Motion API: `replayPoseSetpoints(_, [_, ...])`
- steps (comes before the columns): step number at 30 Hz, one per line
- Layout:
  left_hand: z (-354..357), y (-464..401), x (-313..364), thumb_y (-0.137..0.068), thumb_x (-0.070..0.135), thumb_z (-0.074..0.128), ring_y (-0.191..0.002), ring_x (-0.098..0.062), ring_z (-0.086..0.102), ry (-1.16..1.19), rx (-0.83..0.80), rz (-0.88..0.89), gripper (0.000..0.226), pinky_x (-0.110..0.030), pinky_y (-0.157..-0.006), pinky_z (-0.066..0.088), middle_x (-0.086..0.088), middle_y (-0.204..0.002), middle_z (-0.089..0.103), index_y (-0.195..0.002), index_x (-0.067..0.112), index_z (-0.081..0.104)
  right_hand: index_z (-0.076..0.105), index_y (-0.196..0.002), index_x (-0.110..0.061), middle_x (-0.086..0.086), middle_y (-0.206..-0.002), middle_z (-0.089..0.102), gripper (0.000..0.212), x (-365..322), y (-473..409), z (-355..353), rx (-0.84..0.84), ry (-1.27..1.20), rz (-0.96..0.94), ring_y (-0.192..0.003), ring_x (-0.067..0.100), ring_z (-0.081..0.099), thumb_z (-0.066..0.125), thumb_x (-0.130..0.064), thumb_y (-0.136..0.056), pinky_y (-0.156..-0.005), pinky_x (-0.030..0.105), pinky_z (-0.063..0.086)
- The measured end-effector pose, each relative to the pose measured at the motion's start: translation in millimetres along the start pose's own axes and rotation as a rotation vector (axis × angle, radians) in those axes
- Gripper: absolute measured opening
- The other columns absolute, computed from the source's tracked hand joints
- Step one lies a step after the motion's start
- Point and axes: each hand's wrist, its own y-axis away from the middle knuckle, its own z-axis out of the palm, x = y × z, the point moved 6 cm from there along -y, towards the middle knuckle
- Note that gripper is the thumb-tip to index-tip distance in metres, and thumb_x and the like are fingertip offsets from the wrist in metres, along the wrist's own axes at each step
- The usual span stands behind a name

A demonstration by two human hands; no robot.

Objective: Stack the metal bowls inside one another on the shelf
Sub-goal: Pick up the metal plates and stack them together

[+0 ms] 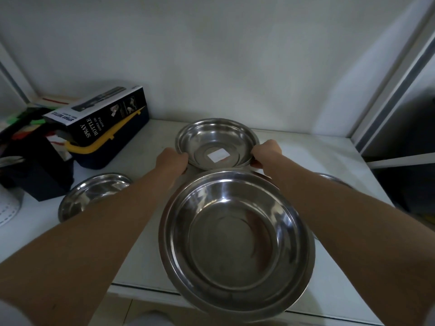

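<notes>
While the big bowl (236,243) waits at the shelf's (329,161) front edge, the left hand (173,161) and right hand (266,152) squeeze the small bowl (216,142) farther back by its rim, likely to drop it inside.

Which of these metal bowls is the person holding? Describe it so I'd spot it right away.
Start at the white shelf and find the big bowl at its front edge. Just behind it, towards the back wall, sits the held bowl, gripped at its rim by the left hand and right hand. It alone has a white square sticker on its bottom.
</notes>
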Motion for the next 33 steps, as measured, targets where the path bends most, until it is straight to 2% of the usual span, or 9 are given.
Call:
replayPoseSetpoints(3, [-2.6,-30.4,-0.7,-0.066,0.036,0.053,-0.094,-0.039,0.071,0.050,0.053,0.053,0.052,-0.048,-0.087,0.058,-0.024,-0.091,0.074,-0.093,-0.007,0.068,0.062,-0.098,0.007,0.024,-0.089,0.068,0.014,-12.1,-2.9,0.8,-0.033,-0.074,-0.056,-0.081,0.036,0.072,0.054,0.001,-0.088,-0.080,0.047,0.061])
replayPoseSetpoints(5, [-7.9,-29.2,10.9,-0.066,0.029,0.054,-0.092,-0.038,0.072,0.152,0.070,0.065,0.040,-0.048,-0.086,0.058,-0.016,-0.076,0.073,-0.084,-0.005,0.065,0.062,-0.100,0.008,0.027,-0.095,0.068,0.018,-24.1,-0.1,-1.5,-0.045,-0.141,-0.083,-0.083,0.040,0.072,0.056,0.009,-0.083,-0.073,0.047,0.062])
replayPoseSetpoints(9, [-18.4,10.6,50.9,-0.086,0.002,0.059,-0.065,-0.021,0.069,0.262,0.083,0.114,0.021,-0.025,-0.058,0.062,-0.021,-0.095,0.071,-0.103,-0.006,0.067,0.054,-0.099,-0.003,0.015,-0.088,0.062,0.021,-52.1,16.9,-21.2,0.010,-0.136,-0.154,-0.077,0.033,0.069,0.058,0.007,-0.081,-0.066,0.039,0.063])
replayPoseSetpoints(15, [-33.8,50.5,81.2,-0.085,0.001,0.065,-0.058,-0.014,0.066,0.224,0.065,0.198,0.024,-0.013,-0.041,0.053,-0.019,-0.090,0.068,-0.107,-0.008,0.066,0.066,-0.106,-0.005,0.012,-0.094,0.067,0.022,-65.8,33.4,-58.7,0.140,-0.064,-0.195,-0.079,0.025,0.067,0.059,-0.005,-0.084,-0.077,0.037,0.061])
replayPoseSetpoints(20, [-51.6,83.4,87.3,-0.085,0.009,0.064,-0.065,-0.015,0.067,0.133,0.049,0.273,0.022,-0.017,-0.050,0.057,-0.016,-0.091,0.071,-0.103,-0.001,0.070,0.065,-0.112,-0.006,0.015,-0.106,0.067,0.032,-66.9,66.5,-82.4,0.237,0.046,-0.269,-0.095,0.032,0.066,0.046,0.000,-0.087,-0.088,0.041,0.057])
replayPoseSetpoints(23, [-65.2,105.9,88.4,-0.082,0.009,0.063,-0.064,-0.015,0.066,0.126,0.047,0.273,0.016,-0.016,-0.044,0.055,-0.012,-0.082,0.069,-0.094,0.003,0.071,0.063,-0.118,-0.005,0.015,-0.113,0.065,0.039,-70.4,94.5,-93.1,0.284,0.133,-0.323,-0.102,0.033,0.064,0.043,0.001,-0.085,-0.090,0.042,0.055])
replayPoseSetpoints(27, [-77.5,136.3,76.8,-0.079,0.008,0.064,-0.057,-0.016,0.067,0.058,0.015,0.216,0.012,-0.018,-0.043,0.055,-0.010,-0.072,0.068,-0.089,0.003,0.070,0.064,-0.112,-0.004,0.014,-0.102,0.065,0.034,-64.4,126.7,-100.6,0.252,0.229,-0.380,-0.092,0.031,0.063,0.046,-0.005,-0.083,-0.083,0.038,0.056])
replayPoseSetpoints(31, [-79.8,166.1,50.0,-0.079,0.006,0.066,-0.076,-0.028,0.074,-0.060,-0.071,0.149,0.013,-0.035,-0.073,0.062,-0.019,-0.083,0.075,-0.089,-0.001,0.071,0.066,-0.101,-0.001,0.016,-0.098,0.068,0.028,-39.0,154.9,-100.6,0.180,0.368,-0.359,-0.088,0.033,0.065,0.050,-0.011,-0.081,-0.078,0.038,0.055])
replayPoseSetpoints(33, [-78.3,178.7,37.6,-0.082,0.012,0.066,-0.079,-0.029,0.075,-0.154,-0.088,0.145,0.019,-0.038,-0.079,0.061,-0.020,-0.083,0.075,-0.091,-0.004,0.070,0.066,-0.096,0.001,0.017,-0.095,0.066,0.025,-23.1,165.7,-100.2,0.143,0.418,-0.343,-0.093,0.035,0.065,0.053,-0.012,-0.080,-0.073,0.034,0.050])
